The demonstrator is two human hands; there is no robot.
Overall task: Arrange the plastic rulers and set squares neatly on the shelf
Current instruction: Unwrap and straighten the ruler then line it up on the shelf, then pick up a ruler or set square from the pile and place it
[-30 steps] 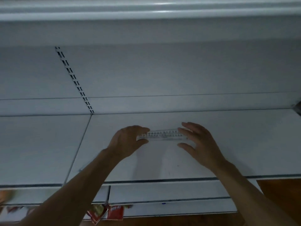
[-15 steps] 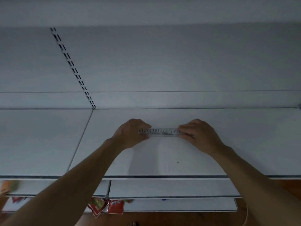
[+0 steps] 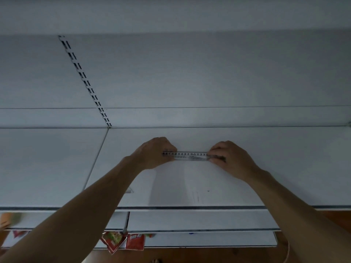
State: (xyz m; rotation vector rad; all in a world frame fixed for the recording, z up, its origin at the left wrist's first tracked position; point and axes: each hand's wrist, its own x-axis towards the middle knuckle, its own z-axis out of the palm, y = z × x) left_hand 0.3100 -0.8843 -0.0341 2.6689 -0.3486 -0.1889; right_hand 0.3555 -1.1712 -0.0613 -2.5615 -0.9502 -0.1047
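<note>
- At frame centre, a clear ruler (image 3: 190, 156) is held level, just over the white shelf (image 3: 284, 168).
- Its left end is gripped by the curled left hand (image 3: 153, 153).
- Its right end is pinched by the right hand (image 3: 230, 157).
- Red packets (image 3: 123, 241) are seen at lower centre.

It's dim in here, a flat grey-blue cast over the white shelf (image 3: 275, 168). Faint, soft-edged shadows streak its surface toward the front edge. The wide lens bows the shelf lines near the borders, and an orange smear (image 3: 9, 219) at lower left is blurred
</note>
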